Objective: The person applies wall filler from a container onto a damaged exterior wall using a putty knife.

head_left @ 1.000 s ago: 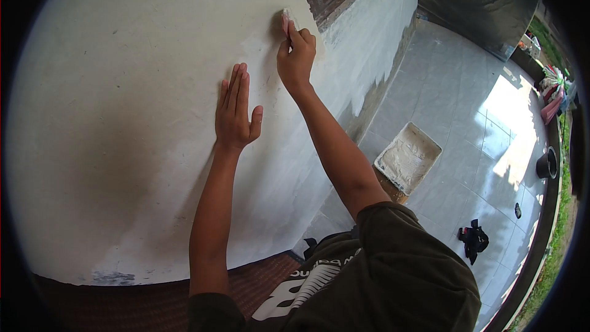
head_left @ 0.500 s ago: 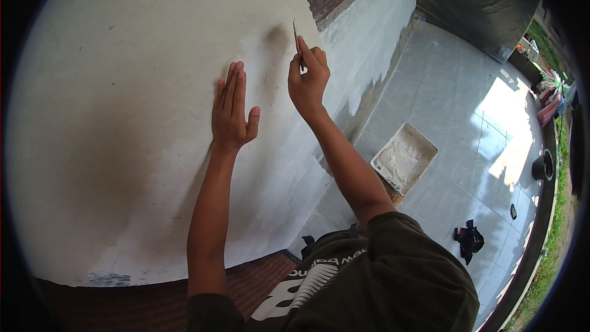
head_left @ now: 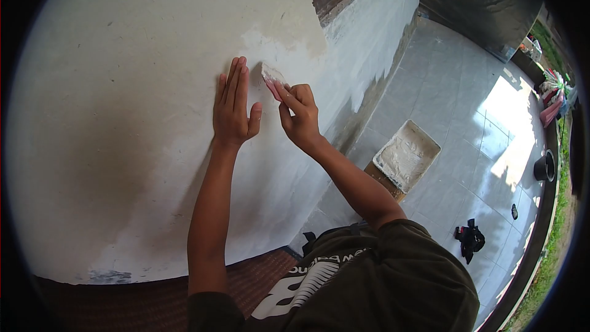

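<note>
Two hands: the right (head_left: 300,117) pinches a light, probably stiff scraper (head_left: 272,81), best gripped low; the left (head_left: 232,110), flat, holds nothing.

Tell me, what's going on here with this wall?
A person is working at a wall with bare hands. The right hand grips a flat scraper with white stuff on its blade, held up at the wall, while the left hand is up against the wall beside it, fingers straight. Whiter patches show on the wall. A tray of white paste sits low, near the tiled floor.
</note>
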The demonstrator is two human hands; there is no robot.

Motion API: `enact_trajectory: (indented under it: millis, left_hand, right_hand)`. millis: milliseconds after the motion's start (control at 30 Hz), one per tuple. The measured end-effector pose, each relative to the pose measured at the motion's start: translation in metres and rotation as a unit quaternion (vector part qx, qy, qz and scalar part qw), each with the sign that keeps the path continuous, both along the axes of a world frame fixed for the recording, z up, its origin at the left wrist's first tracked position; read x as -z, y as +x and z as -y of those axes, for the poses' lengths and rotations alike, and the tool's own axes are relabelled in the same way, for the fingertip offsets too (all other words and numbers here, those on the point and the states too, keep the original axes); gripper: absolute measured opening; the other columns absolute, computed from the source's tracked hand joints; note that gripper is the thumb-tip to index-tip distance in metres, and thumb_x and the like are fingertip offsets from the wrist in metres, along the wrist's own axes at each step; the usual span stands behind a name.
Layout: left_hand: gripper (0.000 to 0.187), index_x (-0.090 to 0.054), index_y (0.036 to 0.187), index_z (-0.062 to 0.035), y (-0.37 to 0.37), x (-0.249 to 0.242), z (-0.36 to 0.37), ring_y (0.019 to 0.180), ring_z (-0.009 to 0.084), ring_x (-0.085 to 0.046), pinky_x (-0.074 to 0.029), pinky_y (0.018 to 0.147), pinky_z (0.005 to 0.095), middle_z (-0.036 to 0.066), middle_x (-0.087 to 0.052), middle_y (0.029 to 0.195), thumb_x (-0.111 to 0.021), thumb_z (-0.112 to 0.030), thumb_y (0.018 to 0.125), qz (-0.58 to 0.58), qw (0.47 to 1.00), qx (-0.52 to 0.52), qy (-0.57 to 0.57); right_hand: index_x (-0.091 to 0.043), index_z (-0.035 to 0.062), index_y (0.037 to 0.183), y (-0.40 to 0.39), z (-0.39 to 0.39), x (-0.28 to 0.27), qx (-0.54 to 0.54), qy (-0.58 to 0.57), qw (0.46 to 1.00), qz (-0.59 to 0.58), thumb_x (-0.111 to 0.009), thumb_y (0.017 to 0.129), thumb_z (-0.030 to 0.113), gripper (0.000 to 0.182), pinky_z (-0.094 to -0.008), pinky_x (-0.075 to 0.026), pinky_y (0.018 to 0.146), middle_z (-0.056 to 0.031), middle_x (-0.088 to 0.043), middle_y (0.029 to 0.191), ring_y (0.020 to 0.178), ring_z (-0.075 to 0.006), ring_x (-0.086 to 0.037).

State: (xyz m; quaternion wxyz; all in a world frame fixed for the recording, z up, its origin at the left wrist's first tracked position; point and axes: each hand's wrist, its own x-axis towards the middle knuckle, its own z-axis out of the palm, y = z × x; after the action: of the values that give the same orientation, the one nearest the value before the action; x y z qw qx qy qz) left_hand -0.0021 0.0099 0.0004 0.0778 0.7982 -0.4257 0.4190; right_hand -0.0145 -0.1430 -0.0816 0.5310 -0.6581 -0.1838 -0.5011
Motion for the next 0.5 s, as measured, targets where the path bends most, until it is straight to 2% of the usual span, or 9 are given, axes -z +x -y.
enact_trajectory:
  millis: [67,133,167,233,300,333,367,467,500]
  left_hand:
    - [0.061,-0.030,0.150,0.0050,-0.001,0.000,0.001,0.145,0.0365,-0.034,-0.020,0.119,0.0518,0.021,-0.037,0.155,-0.034,-0.032,0.101,-0.001,1.000,-0.002,-0.002]
    - [0.061,-0.030,0.150,0.0048,-0.002,-0.001,0.002,0.145,0.0363,-0.034,-0.020,0.119,0.0517,0.021,-0.037,0.155,-0.034,-0.032,0.101,-0.001,1.000,-0.004,-0.004]
    - [0.061,-0.031,0.150,0.0045,-0.002,-0.001,0.002,0.145,0.0360,-0.034,-0.020,0.119,0.0516,0.021,-0.038,0.154,-0.034,-0.032,0.102,-0.002,1.000,-0.004,-0.004]
    - [0.060,-0.031,0.150,0.0043,-0.002,0.000,0.002,0.145,0.0357,-0.034,-0.020,0.119,0.0515,0.021,-0.038,0.154,-0.034,-0.032,0.102,-0.001,1.000,-0.003,-0.004]
    - [0.061,-0.033,0.149,0.0055,-0.001,-0.001,0.003,0.146,0.0312,-0.034,-0.020,0.120,0.0466,0.019,-0.039,0.155,-0.039,-0.031,0.100,0.010,1.000,-0.005,-0.005]
    - [0.061,-0.033,0.149,0.0055,-0.001,-0.001,0.003,0.146,0.0312,-0.034,-0.020,0.120,0.0466,0.019,-0.039,0.155,-0.039,-0.031,0.100,0.011,1.000,-0.005,-0.005]
    - [0.061,-0.033,0.149,0.0055,-0.001,-0.001,0.003,0.146,0.0310,-0.034,-0.021,0.120,0.0465,0.018,-0.039,0.155,-0.039,-0.031,0.100,0.010,1.000,-0.005,-0.005]
    - [0.061,-0.033,0.149,0.0054,-0.001,-0.001,0.002,0.146,0.0306,-0.034,-0.020,0.121,0.0463,0.018,-0.039,0.155,-0.039,-0.031,0.101,0.010,1.000,-0.009,-0.002]
    - [0.061,-0.033,0.149,0.0054,-0.001,0.000,0.003,0.146,0.0306,-0.034,-0.020,0.121,0.0463,0.018,-0.039,0.155,-0.039,-0.031,0.101,0.010,1.000,-0.011,0.000]
  right_hand:
    - [-0.067,0.0039,0.122,0.014,0.019,-0.015,0.003,0.040,0.999,0.006,-0.061,0.078,-0.016,0.049,-0.0381,-0.053,0.088,-0.0127,-0.050,0.096,0.087,-0.0251,-0.051]
    - [-0.067,0.0070,0.125,0.030,0.041,-0.042,0.055,0.042,0.997,0.041,-0.061,0.078,-0.016,0.052,-0.0317,-0.055,0.081,-0.0134,-0.049,0.101,0.094,-0.0266,-0.053]
    - [-0.066,0.0069,0.126,0.041,0.049,-0.050,0.083,0.040,0.993,0.073,-0.060,0.081,-0.015,0.050,-0.0288,-0.055,0.077,-0.0134,-0.050,0.101,0.092,-0.0238,-0.054]
    - [-0.066,0.0043,0.125,0.048,0.062,-0.060,0.050,0.090,0.995,-0.013,-0.059,0.086,-0.011,0.042,-0.0280,-0.054,0.075,-0.0116,-0.050,0.098,0.089,-0.0183,-0.054]
    - [-0.069,0.0000,0.110,0.055,0.066,-0.065,-0.050,0.234,0.971,-0.013,-0.061,0.090,-0.004,0.022,-0.0258,-0.050,0.076,-0.0035,-0.054,0.090,0.081,-0.0111,-0.052]
    - [-0.067,-0.0029,0.105,0.054,0.073,-0.064,-0.041,0.218,0.974,-0.044,-0.061,0.092,0.000,0.015,-0.0269,-0.052,0.083,-0.0031,-0.059,0.096,0.084,-0.0100,-0.055]
    - [-0.067,-0.0029,0.105,0.057,0.079,-0.060,-0.041,0.217,0.974,-0.044,-0.061,0.092,0.000,0.015,-0.0269,-0.052,0.083,-0.0031,-0.059,0.096,0.084,-0.0100,-0.055]
    - [-0.064,-0.0042,0.112,0.056,0.086,-0.059,-0.289,0.390,0.868,-0.103,-0.056,0.094,0.001,0.020,-0.0301,-0.054,0.089,-0.0064,-0.066,0.103,0.091,-0.0135,-0.062]
    - [-0.064,-0.0042,0.112,0.053,0.087,-0.062,-0.289,0.391,0.868,-0.103,-0.056,0.094,0.001,0.020,-0.0301,-0.054,0.089,-0.0064,-0.066,0.103,0.091,-0.0135,-0.062]
